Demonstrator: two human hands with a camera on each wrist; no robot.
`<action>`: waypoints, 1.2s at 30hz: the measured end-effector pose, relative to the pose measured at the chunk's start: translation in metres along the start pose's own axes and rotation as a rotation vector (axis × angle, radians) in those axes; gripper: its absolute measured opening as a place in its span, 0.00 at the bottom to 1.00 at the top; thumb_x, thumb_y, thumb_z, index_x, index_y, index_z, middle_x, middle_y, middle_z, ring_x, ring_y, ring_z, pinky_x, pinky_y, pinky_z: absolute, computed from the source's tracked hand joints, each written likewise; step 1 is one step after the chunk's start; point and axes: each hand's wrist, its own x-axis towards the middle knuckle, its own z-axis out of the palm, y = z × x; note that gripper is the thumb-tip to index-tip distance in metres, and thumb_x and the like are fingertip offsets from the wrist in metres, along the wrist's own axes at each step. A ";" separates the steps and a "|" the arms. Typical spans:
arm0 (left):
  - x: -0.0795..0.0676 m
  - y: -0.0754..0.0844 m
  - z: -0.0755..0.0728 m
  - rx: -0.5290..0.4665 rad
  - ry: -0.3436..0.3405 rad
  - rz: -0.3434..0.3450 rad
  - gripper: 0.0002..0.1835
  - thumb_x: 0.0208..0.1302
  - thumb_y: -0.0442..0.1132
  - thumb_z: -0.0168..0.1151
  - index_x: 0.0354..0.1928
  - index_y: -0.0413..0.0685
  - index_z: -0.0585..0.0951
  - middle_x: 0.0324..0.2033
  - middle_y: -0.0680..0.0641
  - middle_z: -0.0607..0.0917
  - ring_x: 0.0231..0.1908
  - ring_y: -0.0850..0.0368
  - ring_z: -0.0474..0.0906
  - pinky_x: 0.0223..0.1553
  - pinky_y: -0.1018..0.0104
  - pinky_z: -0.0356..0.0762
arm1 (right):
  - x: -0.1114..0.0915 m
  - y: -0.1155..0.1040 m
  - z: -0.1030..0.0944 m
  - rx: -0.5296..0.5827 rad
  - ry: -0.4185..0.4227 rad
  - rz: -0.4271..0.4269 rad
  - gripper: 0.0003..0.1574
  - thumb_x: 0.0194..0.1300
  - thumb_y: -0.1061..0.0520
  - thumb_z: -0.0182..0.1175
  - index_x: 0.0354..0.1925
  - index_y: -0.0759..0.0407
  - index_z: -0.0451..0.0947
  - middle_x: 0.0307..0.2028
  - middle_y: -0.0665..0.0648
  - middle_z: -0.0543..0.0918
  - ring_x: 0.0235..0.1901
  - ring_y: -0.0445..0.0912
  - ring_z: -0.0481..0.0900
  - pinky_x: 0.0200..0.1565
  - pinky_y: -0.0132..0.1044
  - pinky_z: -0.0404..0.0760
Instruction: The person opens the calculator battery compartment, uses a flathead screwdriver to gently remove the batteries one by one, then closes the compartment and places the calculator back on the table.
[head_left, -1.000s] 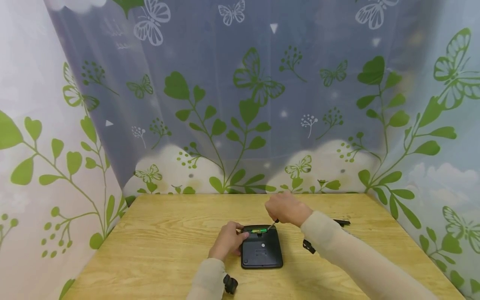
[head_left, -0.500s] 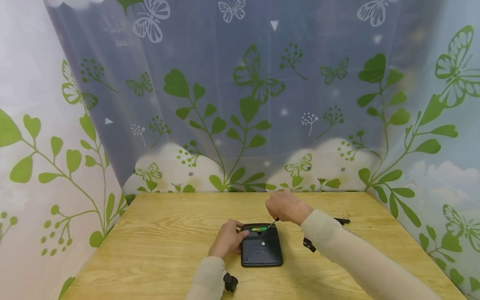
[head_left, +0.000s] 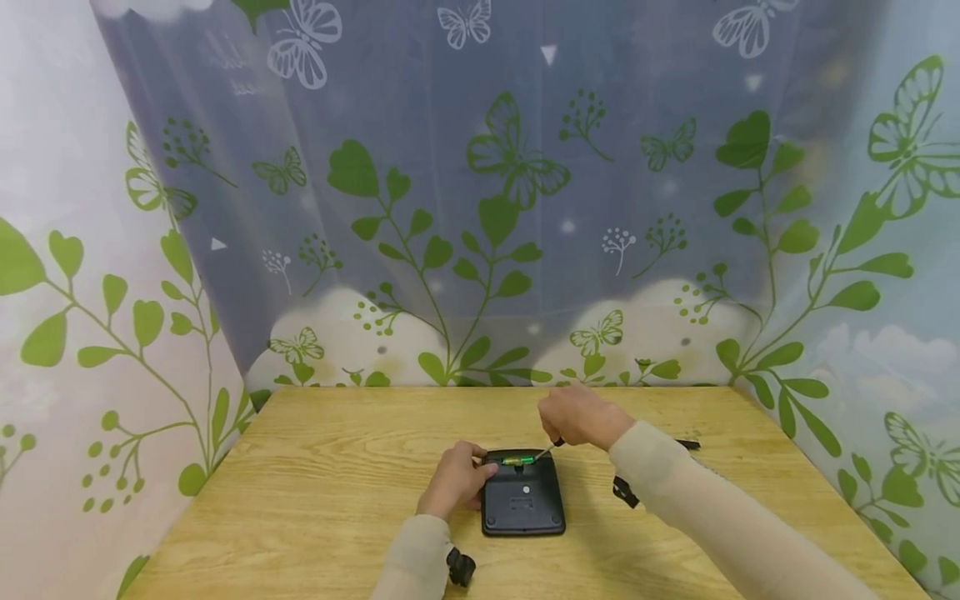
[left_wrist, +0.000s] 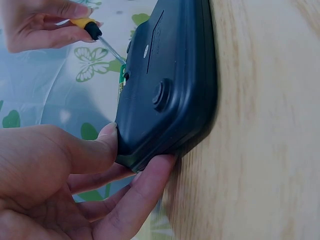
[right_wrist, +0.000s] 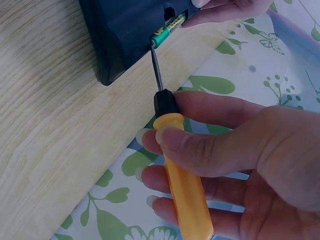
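A black calculator point(head_left: 523, 518) lies back side up on the table, its battery slot uncovered at the far edge. In the slot sits a green-and-gold battery point(right_wrist: 168, 31). My left hand point(head_left: 453, 479) holds the calculator's far left corner, thumb on top and fingers against its side, as the left wrist view shows. My right hand point(head_left: 581, 415) grips the yellow handle of a screwdriver point(right_wrist: 186, 187) between thumb and curled fingers. The metal tip meets the battery's right end; whether it is wedged under that end I cannot tell.
The wooden table point(head_left: 315, 500) reaches to a patterned curtain point(head_left: 405, 250) at the back. A small black piece point(head_left: 687, 444) lies to the right, partly hidden by my right sleeve point(head_left: 675, 475).
My right hand has shifted slightly to the right with the screwdriver, its tip still at the battery's end. The left hand and calculator stay in place.
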 end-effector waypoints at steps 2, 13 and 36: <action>-0.001 0.000 0.000 0.002 0.001 -0.004 0.22 0.73 0.38 0.65 0.65 0.35 0.78 0.49 0.33 0.84 0.30 0.51 0.86 0.23 0.61 0.89 | -0.002 0.002 0.001 0.020 0.000 -0.003 0.18 0.64 0.72 0.67 0.23 0.53 0.86 0.22 0.46 0.81 0.22 0.40 0.63 0.28 0.34 0.66; -0.001 0.001 0.000 0.001 0.002 -0.007 0.23 0.73 0.38 0.64 0.65 0.35 0.78 0.49 0.33 0.84 0.31 0.52 0.86 0.24 0.62 0.89 | -0.005 0.008 0.005 0.064 -0.005 0.009 0.22 0.62 0.75 0.66 0.26 0.50 0.89 0.30 0.48 0.88 0.25 0.39 0.72 0.31 0.33 0.78; -0.001 -0.001 0.000 -0.014 -0.003 0.000 0.23 0.73 0.38 0.64 0.66 0.35 0.77 0.50 0.33 0.84 0.31 0.52 0.86 0.24 0.61 0.89 | -0.008 0.017 0.009 0.164 -0.030 -0.001 0.21 0.59 0.78 0.66 0.29 0.52 0.91 0.37 0.51 0.91 0.33 0.43 0.83 0.34 0.35 0.83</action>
